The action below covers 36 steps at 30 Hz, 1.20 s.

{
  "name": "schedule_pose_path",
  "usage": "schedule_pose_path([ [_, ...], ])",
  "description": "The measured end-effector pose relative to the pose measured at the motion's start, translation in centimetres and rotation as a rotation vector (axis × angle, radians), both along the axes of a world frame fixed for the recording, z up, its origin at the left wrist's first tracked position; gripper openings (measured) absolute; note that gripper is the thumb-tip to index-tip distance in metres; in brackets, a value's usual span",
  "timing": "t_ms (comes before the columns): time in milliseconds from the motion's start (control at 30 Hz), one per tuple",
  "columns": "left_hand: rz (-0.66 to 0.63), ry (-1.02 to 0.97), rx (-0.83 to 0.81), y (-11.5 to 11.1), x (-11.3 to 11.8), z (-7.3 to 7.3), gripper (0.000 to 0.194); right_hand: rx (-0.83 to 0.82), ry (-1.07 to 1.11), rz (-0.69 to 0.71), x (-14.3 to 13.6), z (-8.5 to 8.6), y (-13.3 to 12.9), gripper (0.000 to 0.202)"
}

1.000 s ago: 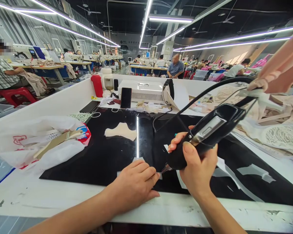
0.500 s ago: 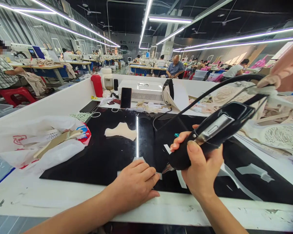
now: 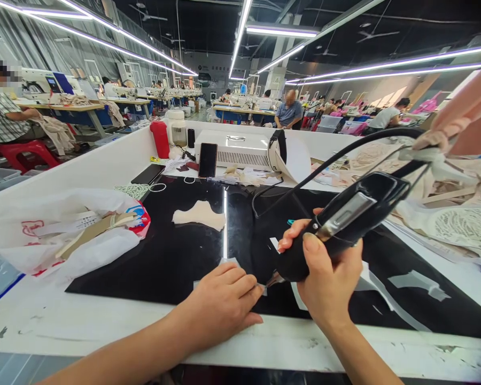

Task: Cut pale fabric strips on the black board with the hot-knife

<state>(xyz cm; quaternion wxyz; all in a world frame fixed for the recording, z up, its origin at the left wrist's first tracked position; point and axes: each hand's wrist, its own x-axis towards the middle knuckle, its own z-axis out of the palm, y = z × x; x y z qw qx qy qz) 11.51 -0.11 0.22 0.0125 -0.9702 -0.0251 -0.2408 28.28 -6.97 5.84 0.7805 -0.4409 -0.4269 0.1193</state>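
Note:
My left hand point(image 3: 224, 297) lies flat over a pale translucent piece point(image 3: 229, 262) near the front edge of the black mat point(image 3: 164, 267), covering most of it. Wrapped in my right hand point(image 3: 328, 272) is a black corded tool point(image 3: 344, 214), tilted with its metal tip point(image 3: 276, 278) down beside my left fingertips, at the edge of the pale piece. A beige fabric piece point(image 3: 199, 215) rests on the mat beyond my left hand. Translucent scraps point(image 3: 419, 282) lie right of my right hand.
A plastic bag point(image 3: 104, 246) with card strips sits left. Behind the mat are a phone point(image 3: 207, 160), a white box point(image 3: 240, 147) and a red container point(image 3: 159, 140). Beige garments point(image 3: 444, 176) are heaped right. A black cable point(image 3: 328, 155) arches above the mat. People sit beyond.
My right hand and the rear of the black tool have shifted slightly left. My left hand stays in place on the pale piece.

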Motion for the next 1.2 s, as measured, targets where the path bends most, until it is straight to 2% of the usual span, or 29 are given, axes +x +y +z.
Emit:
schedule_pose_path([
  [200, -0.002, 0.014, 0.002, -0.1, 0.0, 0.3, 0.036, 0.007, 0.063, -0.032, -0.3, 0.5, -0.4, 0.033],
  [433, -0.004, 0.023, 0.002, -0.1, -0.1, 0.2, 0.038, -0.032, 0.038, 0.004, -0.6, 0.1, -0.9, 0.033],
  [600, -0.005, 0.021, -0.037, 0.0, -0.5, 0.8, 0.036, -0.007, 0.078, -0.002, -0.5, 0.9, -0.7, 0.033],
  [733, 0.029, 0.01, -0.123, 0.6, -2.4, 2.3, 0.031, 0.03, 0.062, 0.003, -0.4, 1.9, -0.6, 0.04],
  [867, 0.124, -0.01, -0.206, 1.7, -5.9, 3.0, 0.029, -0.055, -0.004, 0.034, -1.1, 2.2, -0.6, 0.044],
  [1033, 0.292, -0.041, -0.353, 2.0, -9.2, 1.8, 0.028, -0.099, -0.016, 0.067, -3.5, 2.1, 0.6, 0.041],
  [1200, 0.35, -0.07, -0.451, 1.7, -9.1, 0.6, 0.025, -0.083, 0.033, 0.163, -6.2, 1.7, 2.4, 0.041],
])
